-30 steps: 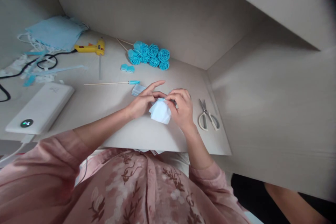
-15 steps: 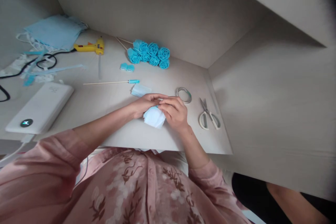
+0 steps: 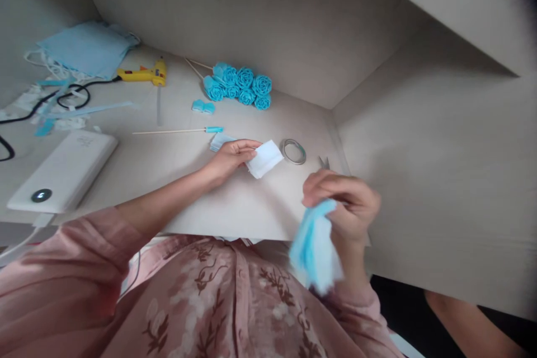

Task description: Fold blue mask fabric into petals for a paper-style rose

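My left hand pinches a small stack of pale squares by its left edge, above the middle of the desk. My right hand is raised at the right, its fingers closed on a bunch of blue-and-white fabric pieces that hangs down and is blurred by motion. Partly behind my left hand lies another pile of pale blue pieces. Beyond it rests a thin stick with a blue wrapped tip. Scissors lie partly hidden behind my right hand.
A roll of tape lies right of my left hand. Blue fabric roses and a folded blue piece lie at the back. Leftward are a yellow glue gun, a white power bank, face masks and scraps. Panels enclose the desk.
My hands have parted. The right one has swung right and toward me with the blue-and-white bunch, covering most of the scissors; the left keeps the pale squares, now visible.
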`<action>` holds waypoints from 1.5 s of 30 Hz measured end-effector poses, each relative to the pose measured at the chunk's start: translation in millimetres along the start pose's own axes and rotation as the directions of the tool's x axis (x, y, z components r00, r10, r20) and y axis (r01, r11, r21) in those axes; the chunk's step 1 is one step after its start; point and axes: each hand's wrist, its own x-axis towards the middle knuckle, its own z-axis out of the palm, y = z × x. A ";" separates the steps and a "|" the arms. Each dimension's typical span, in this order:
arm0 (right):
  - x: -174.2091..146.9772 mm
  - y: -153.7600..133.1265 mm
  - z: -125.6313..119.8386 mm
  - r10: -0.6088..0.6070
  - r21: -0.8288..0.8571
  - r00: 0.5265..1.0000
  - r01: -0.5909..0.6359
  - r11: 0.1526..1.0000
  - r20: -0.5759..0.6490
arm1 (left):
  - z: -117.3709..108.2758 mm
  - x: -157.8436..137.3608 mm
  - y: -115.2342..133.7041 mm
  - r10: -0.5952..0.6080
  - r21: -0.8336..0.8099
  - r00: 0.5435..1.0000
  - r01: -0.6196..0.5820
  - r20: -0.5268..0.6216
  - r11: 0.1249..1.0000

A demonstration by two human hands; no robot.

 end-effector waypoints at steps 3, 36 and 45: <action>10.2 9.9 8.1 0.062 -0.019 0.998 -0.062 0.998 -0.001 | -0.8 2.1 -1.8 0.033 0.036 0.999 -0.033 0.011 0.999; 22.6 62.4 34.0 -0.106 -0.369 0.993 0.077 0.926 -0.059 | 0.5 0.1 -2.2 0.065 0.125 0.998 -0.068 0.022 0.990; 3.7 25.6 1.8 -0.085 0.451 0.994 0.047 0.892 0.066 | 3.9 -3.5 6.5 0.040 0.084 0.994 -0.031 -0.099 0.996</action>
